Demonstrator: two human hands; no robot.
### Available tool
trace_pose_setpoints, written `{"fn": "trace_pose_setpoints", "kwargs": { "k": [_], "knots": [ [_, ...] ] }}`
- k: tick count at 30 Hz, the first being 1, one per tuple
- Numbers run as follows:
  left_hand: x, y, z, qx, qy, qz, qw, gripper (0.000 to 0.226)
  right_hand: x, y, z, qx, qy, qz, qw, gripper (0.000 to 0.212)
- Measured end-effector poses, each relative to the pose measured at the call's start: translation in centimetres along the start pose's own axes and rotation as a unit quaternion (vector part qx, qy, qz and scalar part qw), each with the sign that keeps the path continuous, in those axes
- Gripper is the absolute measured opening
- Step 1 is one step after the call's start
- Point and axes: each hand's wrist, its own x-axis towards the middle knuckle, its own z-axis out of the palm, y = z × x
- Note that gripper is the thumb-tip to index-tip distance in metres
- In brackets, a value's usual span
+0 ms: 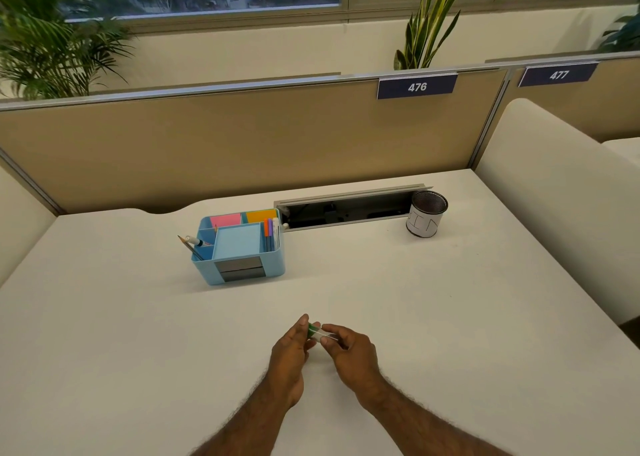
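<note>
Both my hands meet over the near middle of the white desk [415,300]. Between them is a small green and white marker [317,331], mostly hidden by my fingers. My left hand [291,351] grips its green end with curled fingers. My right hand [348,350] pinches the white end between thumb and fingertips. Whether the green piece is a cap coming off cannot be told.
A light blue desk organizer [239,248] stands further back, holding sticky notes, markers, a pencil and a pen. A mesh cup [426,213] wrapped in white paper stands at the back right beside an open cable tray [346,208]. Beige partitions enclose the desk.
</note>
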Motion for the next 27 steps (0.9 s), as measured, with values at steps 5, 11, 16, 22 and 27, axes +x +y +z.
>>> {"fn": "trace_pose_setpoints", "kwargs": {
  "k": [5, 11, 16, 22, 27],
  "knots": [
    [0.1, 0.3, 0.0, -0.005, -0.009, 0.039, 0.999, 0.023, 0.1, -1.1, 0.0, 0.08, -0.005, 0.04, 0.996, 0.023],
    [1.1, 1.6, -1.3, 0.09, -0.033, 0.035, 0.995, 0.029, 1.3, -2.9, -0.9, 0.021, -0.152, 0.11, 0.982, 0.018],
    [2.2, 4.4, -2.5, 0.218, 0.057, 0.081, 0.971, 0.043, 4.4, -5.9, 0.6, -0.195, -0.137, 0.008, 0.971, 0.019],
    [4.7, 9.3, -5.7, 0.45, 0.26, 0.255, 0.816, 0.058, 9.7, -11.8, 3.3, -0.227, -0.083, -0.128, 0.962, 0.038],
    [7.2, 12.3, -8.4, 0.605, 0.212, 0.25, 0.726, 0.074, 12.6, -15.9, 6.1, -0.212, -0.042, -0.189, 0.958, 0.033]
  ]
}}
